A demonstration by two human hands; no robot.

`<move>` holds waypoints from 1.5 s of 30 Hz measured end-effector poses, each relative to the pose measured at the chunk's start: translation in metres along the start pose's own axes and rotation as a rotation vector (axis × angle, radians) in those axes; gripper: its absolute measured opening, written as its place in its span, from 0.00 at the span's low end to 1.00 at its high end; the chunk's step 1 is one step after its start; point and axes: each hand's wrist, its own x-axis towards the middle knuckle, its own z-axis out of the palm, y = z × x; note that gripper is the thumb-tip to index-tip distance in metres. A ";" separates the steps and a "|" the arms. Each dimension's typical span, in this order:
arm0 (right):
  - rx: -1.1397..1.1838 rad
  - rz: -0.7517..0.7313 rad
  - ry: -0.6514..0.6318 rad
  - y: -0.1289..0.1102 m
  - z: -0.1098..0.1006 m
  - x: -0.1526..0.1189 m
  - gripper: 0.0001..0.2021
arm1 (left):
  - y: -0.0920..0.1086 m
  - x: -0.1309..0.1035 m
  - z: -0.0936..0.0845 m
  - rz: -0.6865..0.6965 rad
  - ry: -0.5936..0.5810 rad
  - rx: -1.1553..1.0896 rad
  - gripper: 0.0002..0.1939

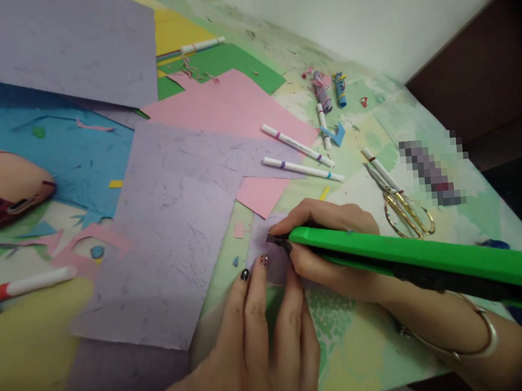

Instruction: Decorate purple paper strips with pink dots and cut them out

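A line of print runs along the upper white marker [297, 145] at one o'clock from the small purple piece [276, 268], too small for you to read. Blocky blurring hides a long object between two and three o'clock.

You work at a table [346, 357] with a mottled green, yellow and white cover. A pale wall [342, 20] rises at one o'clock, beside a dark brown panel [473, 76] at two. The large purple sheet [155, 228] lies at ten o'clock, the pink sheet [227, 108] nearer eleven, and gold-handled scissors [401, 202] towards three.

Your left hand [251, 365] comes in from six o'clock, fingers extended and slightly parted, gripping nothing; one fingertip rests on the small purple piece. Your right hand [340, 279], a bangle [488, 328] at its wrist, reaches in from four o'clock, fingers closed pen-fashion around the green tool [410, 250]. Its dark tip is over the piece; you cannot tell whether they touch.
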 end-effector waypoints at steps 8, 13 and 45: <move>0.001 0.003 0.003 -0.001 -0.001 0.000 0.10 | -0.001 -0.003 -0.001 0.041 -0.029 -0.024 0.19; 0.004 0.034 0.019 -0.003 0.001 0.002 0.10 | 0.012 -0.002 0.007 -0.113 0.040 0.031 0.14; 0.391 0.010 0.545 0.002 -0.037 -0.011 0.05 | -0.040 0.039 0.004 -0.094 -0.151 -0.295 0.15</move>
